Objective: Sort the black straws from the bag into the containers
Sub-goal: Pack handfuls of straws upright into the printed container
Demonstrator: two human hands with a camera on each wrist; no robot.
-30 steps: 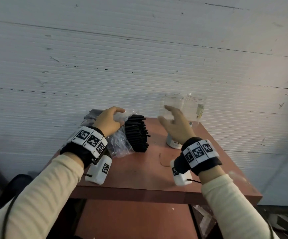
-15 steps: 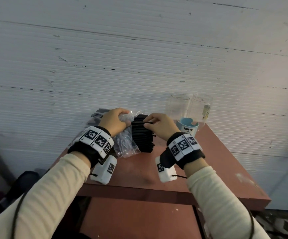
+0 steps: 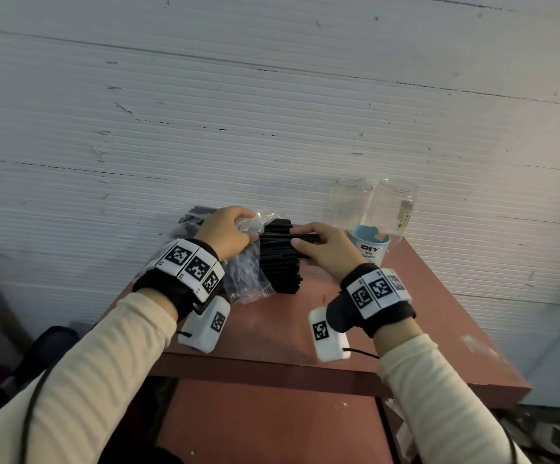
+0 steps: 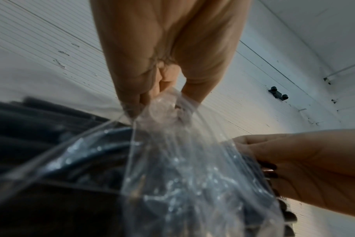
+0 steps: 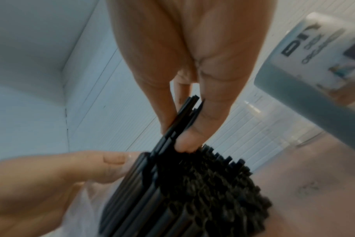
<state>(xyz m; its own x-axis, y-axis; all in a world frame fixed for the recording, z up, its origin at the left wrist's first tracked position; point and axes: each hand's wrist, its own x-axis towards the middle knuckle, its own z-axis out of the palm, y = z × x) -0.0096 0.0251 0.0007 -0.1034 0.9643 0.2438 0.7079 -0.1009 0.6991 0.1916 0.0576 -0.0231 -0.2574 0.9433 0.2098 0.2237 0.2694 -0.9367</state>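
A clear plastic bag (image 3: 248, 272) full of black straws (image 3: 280, 262) lies on the red-brown table (image 3: 271, 329), its open end facing right. My left hand (image 3: 228, 232) grips the bunched top of the bag (image 4: 164, 109). My right hand (image 3: 322, 246) pinches a few black straws (image 5: 178, 121) between thumb and fingers at the top of the bundle (image 5: 203, 184), pulled partly out. Two clear jars (image 3: 352, 205) (image 3: 394, 209) and a light blue cup (image 3: 369, 246) stand at the back right of the table.
A white ribbed wall (image 3: 271, 112) rises right behind the table. Another dark pack (image 3: 193, 217) lies behind the left hand. The cup (image 5: 314, 56) stands close to the right of my right hand. Clutter lies on the floor on both sides.
My right hand came away from the jars, moved left to the bundle and took hold of a few straws. The left hand kept its grip on the bag.
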